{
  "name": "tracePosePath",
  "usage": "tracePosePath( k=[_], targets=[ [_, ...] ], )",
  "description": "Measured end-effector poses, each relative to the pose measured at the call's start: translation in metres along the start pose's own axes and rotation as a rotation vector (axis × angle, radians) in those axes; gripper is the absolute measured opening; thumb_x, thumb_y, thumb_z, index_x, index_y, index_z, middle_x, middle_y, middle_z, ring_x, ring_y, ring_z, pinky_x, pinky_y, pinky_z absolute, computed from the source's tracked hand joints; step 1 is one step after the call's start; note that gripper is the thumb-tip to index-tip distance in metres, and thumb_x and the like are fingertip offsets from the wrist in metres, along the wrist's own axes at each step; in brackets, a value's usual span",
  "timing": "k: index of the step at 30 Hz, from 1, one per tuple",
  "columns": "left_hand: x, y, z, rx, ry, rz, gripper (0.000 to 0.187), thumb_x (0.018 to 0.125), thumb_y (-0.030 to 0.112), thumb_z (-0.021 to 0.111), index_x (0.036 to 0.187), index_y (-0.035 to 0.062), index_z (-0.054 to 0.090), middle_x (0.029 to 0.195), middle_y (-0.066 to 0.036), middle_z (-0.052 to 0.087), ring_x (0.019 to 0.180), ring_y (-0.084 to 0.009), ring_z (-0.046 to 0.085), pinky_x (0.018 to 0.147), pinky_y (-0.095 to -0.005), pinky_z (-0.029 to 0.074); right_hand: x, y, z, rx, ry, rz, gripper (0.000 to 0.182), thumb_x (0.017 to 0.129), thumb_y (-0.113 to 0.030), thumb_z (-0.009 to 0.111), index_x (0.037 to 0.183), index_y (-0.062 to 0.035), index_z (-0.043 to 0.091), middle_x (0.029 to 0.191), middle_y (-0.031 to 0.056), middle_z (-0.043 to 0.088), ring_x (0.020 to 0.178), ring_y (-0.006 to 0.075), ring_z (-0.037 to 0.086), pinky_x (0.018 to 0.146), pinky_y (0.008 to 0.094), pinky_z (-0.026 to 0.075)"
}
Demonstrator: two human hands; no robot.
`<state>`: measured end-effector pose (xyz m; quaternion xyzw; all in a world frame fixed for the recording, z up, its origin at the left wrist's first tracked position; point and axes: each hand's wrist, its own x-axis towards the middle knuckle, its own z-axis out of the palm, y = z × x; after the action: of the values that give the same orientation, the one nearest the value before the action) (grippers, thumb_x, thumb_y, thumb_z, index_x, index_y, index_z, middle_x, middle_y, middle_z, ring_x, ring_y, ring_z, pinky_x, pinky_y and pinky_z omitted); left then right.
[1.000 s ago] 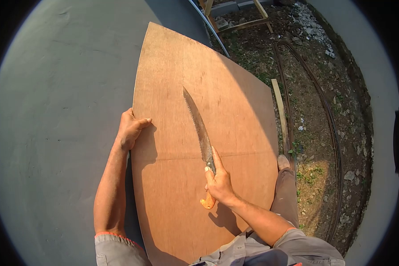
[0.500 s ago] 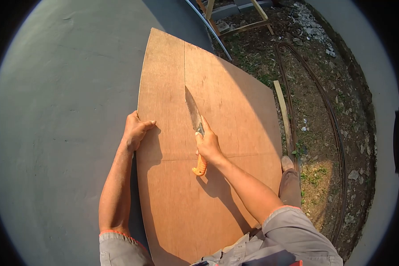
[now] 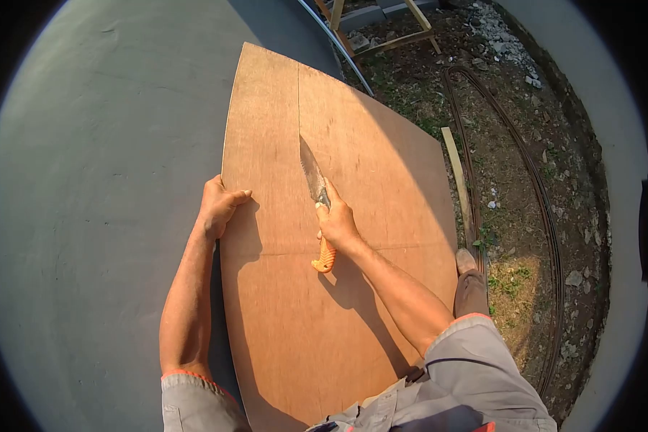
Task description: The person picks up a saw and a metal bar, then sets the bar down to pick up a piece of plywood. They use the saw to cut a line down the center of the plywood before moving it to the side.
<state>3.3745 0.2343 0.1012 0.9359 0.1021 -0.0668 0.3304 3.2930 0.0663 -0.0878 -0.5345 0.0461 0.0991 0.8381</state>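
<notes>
Clearly, the plywood sheet (image 3: pixel 295 324) fills the middle of the view, its left edge running beside a smooth grey surface (image 3: pixel 108 216) and its right edge beside the rough ground (image 3: pixel 540 302). The left hand (image 3: pixel 223 207) grasps the left edge, thumb lying on the upper face; its other fingers are largely hidden. The right hand (image 3: pixel 336 222) is clenched around the orange handle (image 3: pixel 325 257) of the saw (image 3: pixel 311 171), whose toothed blade slants up and left and meets the sheet at the lower end of a thin dark line (image 3: pixel 299 101). That line reaches up to the slanting top edge. Bare wood stretches between the two hands and from the right hand across to the right edge, so the saw sits well inside the outline; the handle's butt hangs over the lower part, above a faint crosswise line.

Just past the right edge are a shoe (image 3: pixel 466 261), a wooden strip (image 3: pixel 456 173) and long bent rods (image 3: pixel 529 162). A wooden frame (image 3: pixel 396 45) and a metal pipe (image 3: pixel 338 47) lie beyond the top edge.

Compared with one second earlier, the right hand and handle are farther up the sheet and much less blade shows above the wood. The left hand keeps its place on the edge.
</notes>
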Motion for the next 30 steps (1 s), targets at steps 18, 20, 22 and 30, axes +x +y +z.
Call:
tracePosePath(
  k=[18,20,22,30],
  targets=[
    [-0.003,-0.005,-0.001,-0.089,-0.039,0.012,0.037,0.086,-0.002,0.071,0.121,-0.0090,0.059,0.104,-0.021,0.073,0.085,-0.0255,0.074,0.076,-0.0382,0.062,-0.130,0.033,-0.018,0.004,0.043,-0.083,0.070,0.100,-0.002,0.044,0.166,-0.0076,0.022,0.127,0.0169,0.064,0.065,0.0182,0.066,0.061,0.0331,0.059],
    [0.002,-0.002,0.003,-0.037,0.004,0.018,0.036,0.087,-0.001,0.071,0.120,-0.0093,0.059,0.104,-0.021,0.073,0.084,-0.0247,0.074,0.075,-0.0373,0.062,-0.094,0.028,-0.010,0.038,0.058,-0.048,0.069,0.100,-0.002,0.045,0.165,-0.0102,0.025,0.109,0.0107,0.064,0.058,0.0127,0.060,0.052,0.0322,0.058],
    [-0.001,-0.002,0.004,-0.022,-0.007,0.012,0.036,0.087,-0.001,0.071,0.121,-0.0088,0.060,0.105,-0.020,0.073,0.086,-0.0235,0.074,0.078,-0.0361,0.062,-0.022,0.007,0.005,0.068,0.043,0.035,0.065,0.101,-0.005,0.048,0.163,-0.0087,0.029,0.098,0.0105,0.065,0.056,0.0146,0.059,0.051,0.0340,0.057],
    [-0.004,0.002,0.001,-0.050,-0.030,-0.002,0.039,0.087,-0.002,0.072,0.124,-0.0087,0.060,0.107,-0.018,0.073,0.089,-0.0219,0.073,0.081,-0.0349,0.061,-0.126,0.050,-0.028,-0.054,0.052,-0.139,0.069,0.101,-0.003,0.048,0.165,-0.0064,0.024,0.126,0.0217,0.066,0.070,0.0208,0.067,0.065,0.0353,0.059]
  ],
)
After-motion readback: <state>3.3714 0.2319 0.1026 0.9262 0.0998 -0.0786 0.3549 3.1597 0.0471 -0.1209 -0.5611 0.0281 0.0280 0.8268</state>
